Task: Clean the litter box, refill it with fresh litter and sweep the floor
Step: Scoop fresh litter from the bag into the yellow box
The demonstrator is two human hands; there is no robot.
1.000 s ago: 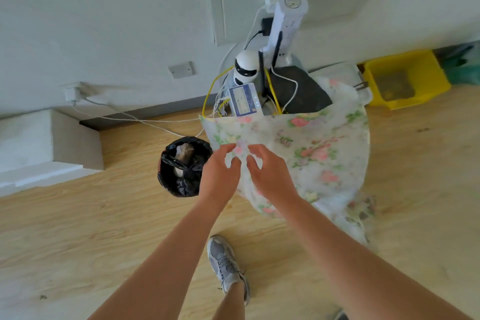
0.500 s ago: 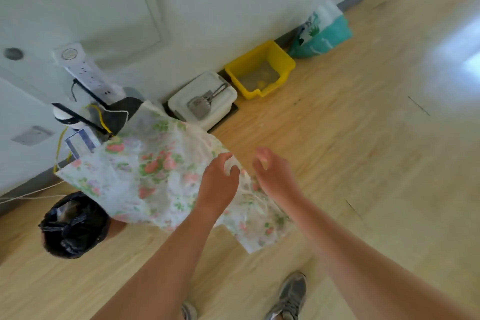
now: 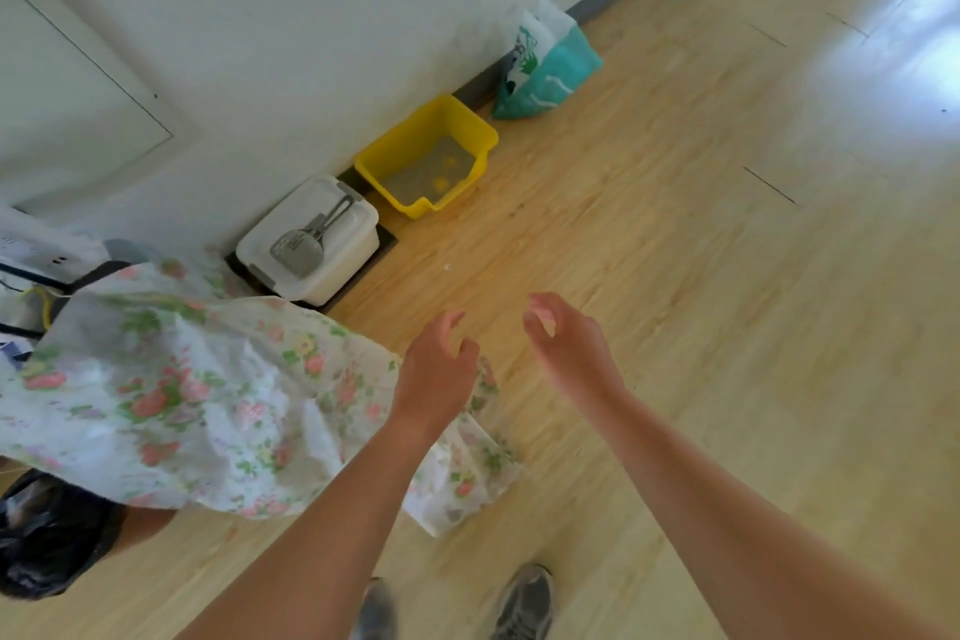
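Yellow plastic litter box [image 3: 415, 135] sat against the white wall [image 3: 311, 16]; my left hand [image 3: 436, 374] and right hand [image 3: 571, 353] hung loosely curled, empty, beside the floral cloth [image 3: 182, 395].

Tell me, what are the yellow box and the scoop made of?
The yellow litter box looks like smooth, slightly shiny plastic, with moulded rounded edges. The scoop looks like dull grey metal from its sheen, though grey plastic is possible.
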